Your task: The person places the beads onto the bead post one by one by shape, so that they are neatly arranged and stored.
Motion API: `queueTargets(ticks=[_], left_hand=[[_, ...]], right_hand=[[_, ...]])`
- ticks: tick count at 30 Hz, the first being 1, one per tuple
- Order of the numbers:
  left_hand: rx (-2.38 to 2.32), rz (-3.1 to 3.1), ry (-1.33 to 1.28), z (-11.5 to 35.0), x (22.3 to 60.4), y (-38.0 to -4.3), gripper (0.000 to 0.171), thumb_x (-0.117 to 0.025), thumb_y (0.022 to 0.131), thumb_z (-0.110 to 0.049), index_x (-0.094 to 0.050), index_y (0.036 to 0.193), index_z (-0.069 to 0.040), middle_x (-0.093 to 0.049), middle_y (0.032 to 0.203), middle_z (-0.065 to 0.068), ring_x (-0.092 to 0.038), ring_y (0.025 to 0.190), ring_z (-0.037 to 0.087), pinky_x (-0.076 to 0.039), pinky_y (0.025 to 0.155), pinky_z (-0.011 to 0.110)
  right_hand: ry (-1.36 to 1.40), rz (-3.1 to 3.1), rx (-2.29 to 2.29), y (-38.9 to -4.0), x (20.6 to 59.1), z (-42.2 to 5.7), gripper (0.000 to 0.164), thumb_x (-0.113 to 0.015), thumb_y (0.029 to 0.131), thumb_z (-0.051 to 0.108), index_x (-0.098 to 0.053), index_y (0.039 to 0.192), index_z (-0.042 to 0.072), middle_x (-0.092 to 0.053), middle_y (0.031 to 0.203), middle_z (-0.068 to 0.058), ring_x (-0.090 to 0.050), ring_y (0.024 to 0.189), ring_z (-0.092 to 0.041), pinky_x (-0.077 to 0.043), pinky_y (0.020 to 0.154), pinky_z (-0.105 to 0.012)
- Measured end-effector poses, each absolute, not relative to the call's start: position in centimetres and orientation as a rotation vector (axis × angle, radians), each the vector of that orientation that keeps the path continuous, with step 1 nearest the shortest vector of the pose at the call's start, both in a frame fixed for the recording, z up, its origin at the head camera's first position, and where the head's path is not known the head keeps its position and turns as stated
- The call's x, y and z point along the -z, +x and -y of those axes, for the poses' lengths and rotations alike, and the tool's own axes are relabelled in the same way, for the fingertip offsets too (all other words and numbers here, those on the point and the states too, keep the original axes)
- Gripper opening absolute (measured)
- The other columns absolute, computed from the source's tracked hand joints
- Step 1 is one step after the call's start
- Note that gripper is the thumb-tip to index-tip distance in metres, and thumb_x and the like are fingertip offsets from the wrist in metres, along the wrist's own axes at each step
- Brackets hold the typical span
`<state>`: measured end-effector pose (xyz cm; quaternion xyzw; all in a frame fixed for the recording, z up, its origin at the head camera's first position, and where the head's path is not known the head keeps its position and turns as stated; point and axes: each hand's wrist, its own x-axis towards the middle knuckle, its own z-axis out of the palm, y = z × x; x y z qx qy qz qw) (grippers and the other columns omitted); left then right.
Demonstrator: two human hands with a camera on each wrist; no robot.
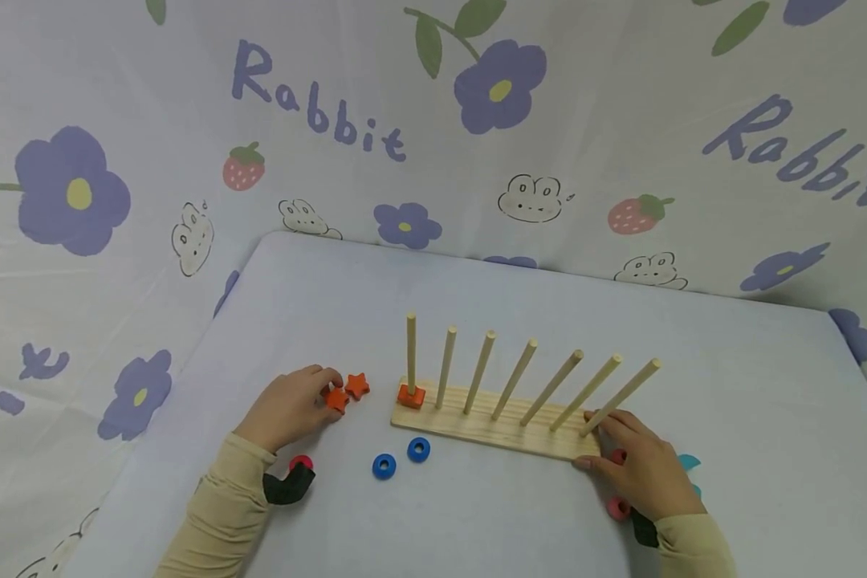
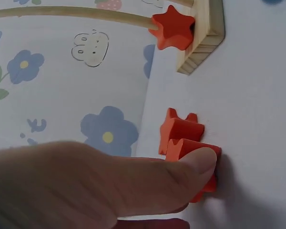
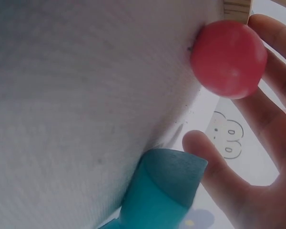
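We counted one wooden base, seven wooden pegs, three orange star beads and two blue ring beads. Of the partly hidden pieces, we saw at least three pinkish-red beads and two turquoise blocks.

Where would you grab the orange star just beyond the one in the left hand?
I'd probably pinch the free orange star by its thick side edges, coming from above: it lies flat, face up, and the pinched star in the left hand crowds one side.
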<state>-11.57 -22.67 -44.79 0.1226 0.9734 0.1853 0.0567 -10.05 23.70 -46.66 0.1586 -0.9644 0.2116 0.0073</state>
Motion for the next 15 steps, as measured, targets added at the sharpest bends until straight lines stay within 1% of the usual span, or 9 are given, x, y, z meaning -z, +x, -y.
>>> queueTargets(ticks=[4, 8, 11, 13, 15], left_hand=[[-0.669, -2.960, 0.347, 23.1, 44.0, -11.7, 0.034, -0.078, 0.079, -0.013, -0.061, 0.107, -0.005, -0.064, 0.096, 0.004, -0.059, 0.084, 0.020, -0.051, 0.075, 0.036], [-0.815, -3.013, 0.383, 23.1, 42.3, -12.0, 0.035, -0.076, 0.081, -0.011, -0.055, 0.108, -0.005, -0.065, 0.098, 0.007, -0.061, 0.085, 0.023, -0.052, 0.073, 0.036], [-0.927, -3.039, 0.432, 22.5, 40.9, -12.2, 0.041, -0.076, 0.082, -0.012, -0.052, 0.115, -0.008, -0.066, 0.102, 0.008, -0.062, 0.084, 0.020, -0.051, 0.069, 0.033], [-1.005, -3.062, 0.498, 22.0, 40.0, -12.4, 0.046, -0.075, 0.083, -0.013, -0.052, 0.123, -0.010, -0.065, 0.104, 0.006, -0.061, 0.083, 0.016, -0.051, 0.069, 0.032], [-1.096, -3.098, 0.574, 21.3, 39.2, -12.6, 0.049, -0.076, 0.083, -0.015, -0.054, 0.126, -0.011, -0.063, 0.105, 0.005, -0.060, 0.082, 0.013, -0.051, 0.068, 0.031]], right_hand=[[0.487, 3.037, -0.662, -10.1, 46.6, -23.6, 0.054, -0.077, 0.078, 0.040, -0.062, 0.121, 0.012, -0.059, 0.120, -0.012, -0.064, 0.097, -0.038, -0.051, 0.079, -0.054], [0.486, 3.050, -0.673, -10.0, 46.4, -23.6, 0.056, -0.077, 0.079, 0.040, -0.061, 0.124, 0.011, -0.058, 0.122, -0.014, -0.063, 0.098, -0.041, -0.050, 0.079, -0.055], [0.486, 3.056, -0.675, -10.0, 46.4, -23.6, 0.057, -0.076, 0.079, 0.041, -0.061, 0.125, 0.010, -0.058, 0.122, -0.015, -0.063, 0.098, -0.041, -0.050, 0.079, -0.055], [0.485, 3.059, -0.674, -9.9, 46.4, -23.6, 0.058, -0.076, 0.080, 0.041, -0.061, 0.125, 0.009, -0.058, 0.122, -0.015, -0.063, 0.098, -0.041, -0.051, 0.078, -0.054], [0.480, 3.059, -0.676, -9.9, 46.4, -23.6, 0.058, -0.076, 0.080, 0.041, -0.061, 0.125, 0.008, -0.058, 0.122, -0.015, -0.063, 0.098, -0.041, -0.051, 0.079, -0.054]])
